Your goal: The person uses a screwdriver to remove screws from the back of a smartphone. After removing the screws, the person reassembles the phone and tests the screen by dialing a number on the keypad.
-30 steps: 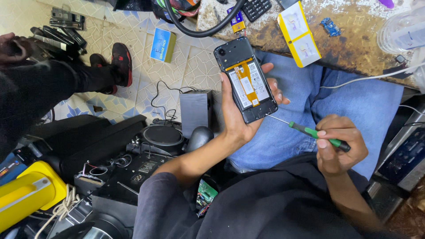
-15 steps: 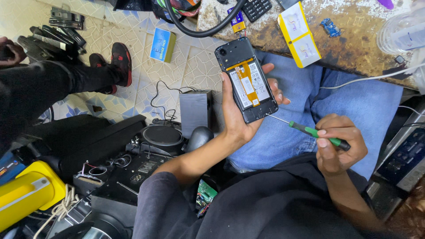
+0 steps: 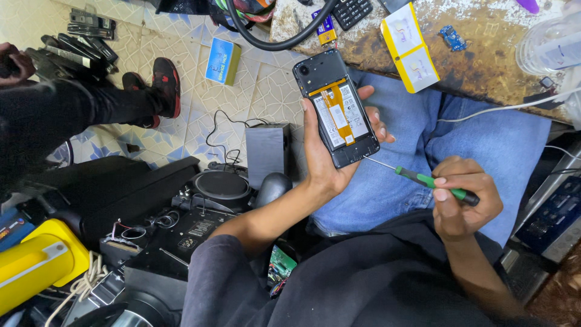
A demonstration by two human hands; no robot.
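My left hand (image 3: 330,154) holds an opened black phone (image 3: 336,106) face down, its back cover off, showing a white battery with an orange strip. My right hand (image 3: 463,200) grips a green-handled screwdriver (image 3: 423,180); its thin metal tip touches the phone's lower right edge. Both hands are over my lap in blue jeans (image 3: 436,157), just in front of a worn brown workbench (image 3: 490,54).
On the bench lie a yellow-edged white card (image 3: 410,47), a small blue circuit board (image 3: 452,37), a calculator (image 3: 351,11) and a clear container (image 3: 548,45). Left of me is a pile of black electronics (image 3: 200,206), a yellow device (image 3: 33,266) and another person's leg with a red-black shoe (image 3: 164,85).
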